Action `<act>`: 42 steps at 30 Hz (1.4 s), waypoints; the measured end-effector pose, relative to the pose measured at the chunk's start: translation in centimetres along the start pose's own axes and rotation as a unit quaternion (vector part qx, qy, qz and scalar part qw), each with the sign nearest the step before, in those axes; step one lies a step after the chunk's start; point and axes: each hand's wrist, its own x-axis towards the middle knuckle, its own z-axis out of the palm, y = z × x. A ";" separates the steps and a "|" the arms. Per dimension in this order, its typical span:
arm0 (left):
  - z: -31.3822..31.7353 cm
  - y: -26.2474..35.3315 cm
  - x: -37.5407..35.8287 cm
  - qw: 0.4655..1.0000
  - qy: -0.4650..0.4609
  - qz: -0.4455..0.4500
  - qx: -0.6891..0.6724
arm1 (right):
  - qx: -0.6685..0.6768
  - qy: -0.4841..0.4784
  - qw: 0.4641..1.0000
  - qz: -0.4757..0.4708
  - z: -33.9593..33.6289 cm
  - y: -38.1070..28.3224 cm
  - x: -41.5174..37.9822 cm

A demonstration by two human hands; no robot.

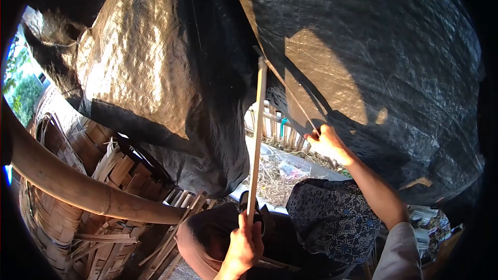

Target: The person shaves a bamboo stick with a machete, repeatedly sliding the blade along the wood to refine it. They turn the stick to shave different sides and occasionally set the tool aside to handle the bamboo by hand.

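My left hand (244, 246) is wrapped around the lower part of a long, pale bamboo strip (256, 140), which stands nearly upright in front of me. Ahead and to the right, my right hand (329, 145) pinches the lower end of a thin brown stick (293, 96). That stick slants up to the left, and its far end meets the top of the strip in this view. Below my right arm, a dark blue patterned cloth (337, 218) lies over my lap.
Dark tarpaulin (415, 46) hangs across the front and right, sunlit in patches. On the left, a thick curved bamboo pole (104, 197) crosses in front of woven bamboo baskets (62, 202). Loose slats (176, 233) lean near my knee. Beyond the gap are dry straw (272, 179) and a bamboo fence (272, 119).
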 end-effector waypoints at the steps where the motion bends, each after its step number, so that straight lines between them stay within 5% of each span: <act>1: 0.1 0.1 0.1 1.000 -0.004 0.005 -0.015 | 0.001 0.002 1.000 0.001 -0.5 -0.4 -0.2; 4: 0.4 0.6 0.2 0.999 -0.005 0.022 -0.028 | -0.091 -0.095 0.991 0.009 -1.8 -1.5 -1.2; 7: 0.2 1.0 0.3 0.994 -0.077 -0.015 -0.080 | -0.231 -0.102 0.947 -0.201 -1.7 -1.2 -1.7; 10: 0.1 1.2 0.4 0.981 -0.099 -0.073 -0.152 | -0.446 -0.132 0.827 -0.315 0.5 -1.7 -2.2; 11: 0.0 1.0 0.4 0.981 -0.097 -0.072 -0.148 | -0.365 -0.095 0.834 -0.402 1.0 -1.2 -2.7; 13: -0.2 0.4 0.4 0.961 -0.103 -0.141 -0.215 | -0.419 -0.174 0.821 -0.346 2.5 -1.7 -2.8; 17: -2.2 1.9 1.8 0.961 -0.158 -0.123 -0.190 | -0.398 -0.219 0.825 -0.337 2.9 -0.4 -1.6; 21: -4.9 2.9 5.0 0.974 -0.212 0.000 -0.075 | -0.474 -0.240 0.808 -0.255 5.2 1.8 0.2; 25: -4.8 5.0 8.1 0.825 -0.379 -0.134 -0.397 | -0.504 -0.294 0.788 -0.195 4.2 0.3 0.9; 28: -4.2 6.0 9.5 0.792 -0.330 -0.190 -0.478 | -0.485 -0.304 0.804 -0.162 4.0 0.5 1.0; 34: -3.0 7.9 12.7 0.927 -0.166 -0.085 -0.325 | -0.487 -0.335 0.793 -0.150 3.5 0.3 0.9; 42: -4.1 9.3 15.9 0.931 -0.147 -0.051 -0.330 | -0.344 -0.236 0.900 -0.128 0.9 0.8 0.9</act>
